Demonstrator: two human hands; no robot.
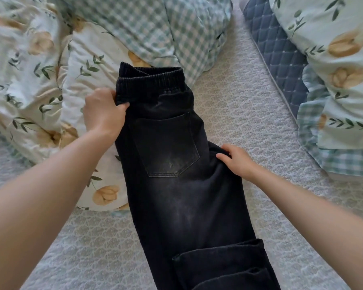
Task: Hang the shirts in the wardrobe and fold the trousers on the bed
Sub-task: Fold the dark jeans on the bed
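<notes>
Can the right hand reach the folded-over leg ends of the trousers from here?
Probably yes. The right hand grips the trousers at their right edge. The folded leg ends lie uncovered nearer the person, with nothing between. It would need to let go first.

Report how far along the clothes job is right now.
Done: the black trousers lie on the bed, halved lengthwise, one back pocket up, leg ends turned back at the near end. In hand: the left hand grips the waistband corner, the right hand holds the seat edge. Left: the final cross folds. No shirts or wardrobe are in view, so that part cannot be judged.
</notes>
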